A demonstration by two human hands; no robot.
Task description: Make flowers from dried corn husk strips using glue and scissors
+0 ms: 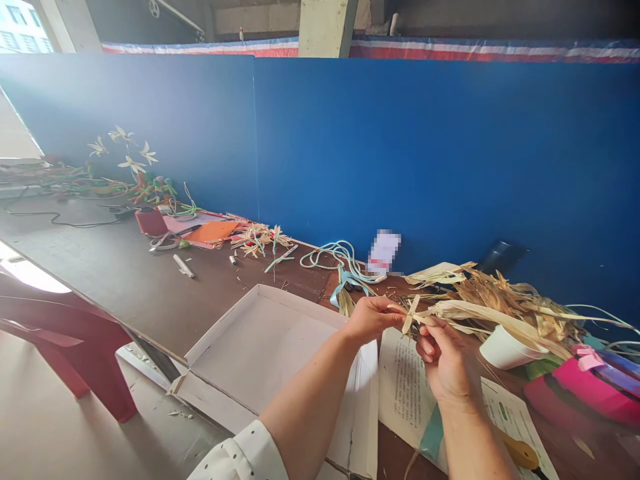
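Dotted sleeve [253, 453] nearest, left hand [373, 320] and right hand [449, 363] pinch pale crossed strips [411, 315] clear of the box edge [369, 413].

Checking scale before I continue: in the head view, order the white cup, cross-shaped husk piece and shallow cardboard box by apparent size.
1. Shallow cardboard box, clearly largest
2. White cup
3. Cross-shaped husk piece

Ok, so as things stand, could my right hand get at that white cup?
Probably yes: the white cup is just to the right of your right hand, and its near side looks unobstructed. Dried husks lie along its upper edge, though, and your fingers are busy with a pale husk piece.
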